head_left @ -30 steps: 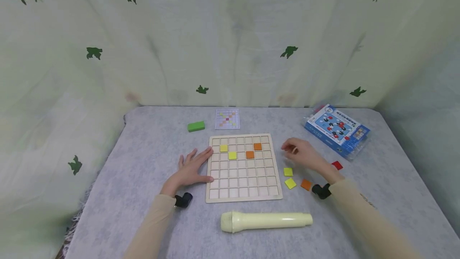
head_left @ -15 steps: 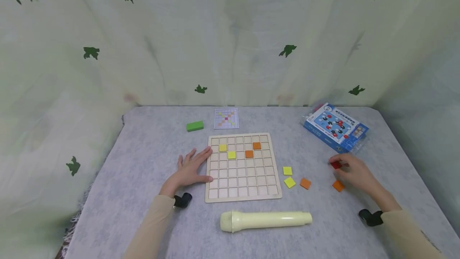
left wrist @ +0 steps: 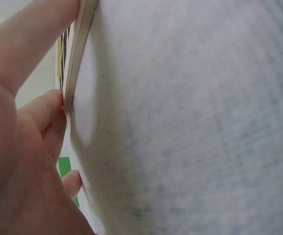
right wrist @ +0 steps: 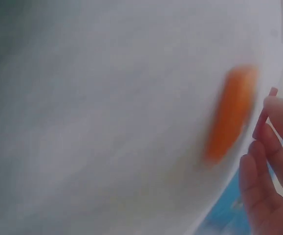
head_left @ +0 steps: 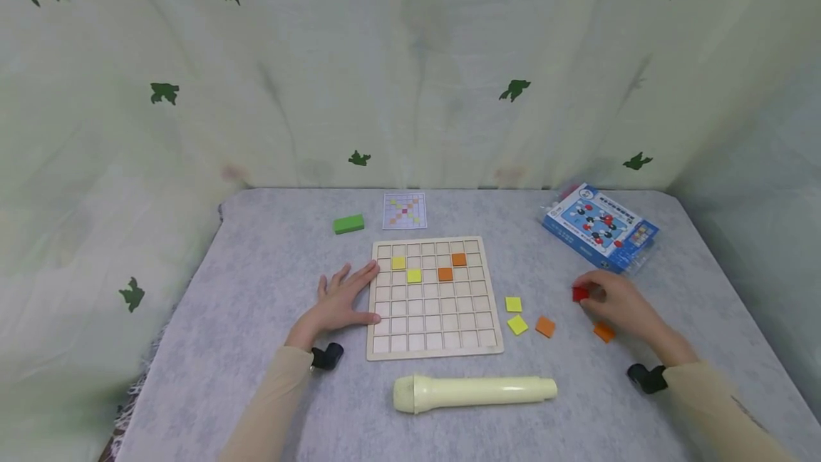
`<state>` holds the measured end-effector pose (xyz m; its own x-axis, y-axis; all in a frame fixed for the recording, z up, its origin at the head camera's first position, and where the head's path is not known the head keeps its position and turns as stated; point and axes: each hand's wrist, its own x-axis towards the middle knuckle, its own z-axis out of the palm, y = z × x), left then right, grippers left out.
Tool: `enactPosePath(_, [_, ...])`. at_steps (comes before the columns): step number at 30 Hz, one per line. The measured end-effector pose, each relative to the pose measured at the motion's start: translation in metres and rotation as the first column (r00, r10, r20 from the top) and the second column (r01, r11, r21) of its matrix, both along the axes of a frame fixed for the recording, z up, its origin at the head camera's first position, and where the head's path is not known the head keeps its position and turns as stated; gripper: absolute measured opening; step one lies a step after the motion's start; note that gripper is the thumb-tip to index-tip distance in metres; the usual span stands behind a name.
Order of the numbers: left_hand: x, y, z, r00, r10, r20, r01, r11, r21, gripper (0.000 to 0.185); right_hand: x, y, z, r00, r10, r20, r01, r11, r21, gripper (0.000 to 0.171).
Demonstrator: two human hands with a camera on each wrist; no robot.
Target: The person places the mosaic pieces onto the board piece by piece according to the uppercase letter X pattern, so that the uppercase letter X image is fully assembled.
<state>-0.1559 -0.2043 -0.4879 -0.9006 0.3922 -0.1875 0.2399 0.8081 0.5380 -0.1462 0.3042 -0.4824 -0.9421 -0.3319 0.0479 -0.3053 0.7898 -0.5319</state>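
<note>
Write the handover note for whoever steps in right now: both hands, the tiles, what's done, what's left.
Left hand: flat on the table, fingers against the wooden grid board at its left edge.
Right hand: pinches a red tile in its grip, right of the board.
Done: two yellow and two orange tiles sit in the board's upper rows.
Left: red tile in hand; loose tiles on the table, two yellow, two orange.
</note>
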Motion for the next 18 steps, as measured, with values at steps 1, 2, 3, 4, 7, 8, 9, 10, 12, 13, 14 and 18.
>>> enactPosePath(1, [0.000, 0.000, 0.000, 1.000, 0.001, 0.001, -0.001, 1.000, 0.004, 0.096, -0.002, -0.005, 0.001, 1.000, 0.007, 0.011, -0.007, 1.000, -0.004, 0.025])
enactPosePath(2, [0.000, 0.000, 0.000, 1.000, 0.001, 0.001, -0.001, 1.000, 0.007, 0.096, -0.005, -0.012, 0.003, 1.000, 0.015, 0.022, -0.014, 1.000, -0.009, 0.025])
enactPosePath(3, [0.000, 0.000, -0.001, 1.000, 0.000, 0.002, -0.001, 1.000, 0.008, 0.096, -0.008, -0.019, 0.006, 0.999, 0.026, 0.035, -0.026, 1.000, -0.012, 0.025])
enactPosePath(4, [0.000, 0.000, -0.001, 1.000, 0.001, 0.002, -0.001, 1.000, 0.009, 0.096, -0.012, -0.028, 0.007, 0.998, 0.040, 0.044, -0.039, 0.999, -0.014, 0.026])
enactPosePath(7, [0.000, 0.000, -0.001, 1.000, 0.001, 0.000, -0.001, 1.000, 0.008, 0.096, -0.023, -0.056, 0.013, 0.993, 0.088, 0.073, -0.086, 0.996, -0.022, 0.026])
enactPosePath(8, [0.000, 0.000, -0.001, 1.000, -0.001, -0.002, 0.001, 1.000, 0.007, 0.096, -0.027, -0.066, 0.015, 0.991, 0.107, 0.079, -0.105, 0.994, -0.026, 0.026])
enactPosePath(9, [0.000, 0.000, -0.001, 1.000, -0.001, -0.004, 0.001, 1.000, 0.008, 0.096, -0.031, -0.077, 0.017, 0.988, 0.126, 0.085, -0.124, 0.992, -0.029, 0.025])
enactPosePath(10, [0.000, -0.001, -0.001, 1.000, -0.002, -0.006, 0.002, 1.000, 0.005, 0.097, -0.034, -0.088, 0.020, 0.986, 0.141, 0.091, -0.139, 0.990, -0.032, 0.025])
enactPosePath(12, [0.000, -0.001, -0.001, 1.000, -0.005, -0.011, 0.005, 1.000, 0.003, 0.097, -0.039, -0.110, 0.025, 0.977, 0.188, 0.101, -0.184, 0.982, -0.051, 0.024])
enactPosePath(13, [0.000, -0.001, -0.001, 1.000, -0.006, -0.013, 0.007, 1.000, 0.004, 0.096, -0.041, -0.121, 0.027, 0.972, 0.210, 0.102, -0.205, 0.977, -0.055, 0.024])
enactPosePath(14, [0.000, -0.001, -0.001, 1.000, -0.006, -0.011, 0.006, 1.000, 0.003, 0.096, -0.043, -0.132, 0.029, 0.967, 0.233, 0.102, -0.228, 0.972, -0.058, 0.023])
enactPosePath(18, [0.000, -0.002, -0.002, 1.000, -0.002, -0.005, 0.002, 1.000, 0.004, 0.096, -0.049, -0.169, 0.032, 0.932, 0.354, 0.079, -0.351, 0.935, -0.057, 0.021])
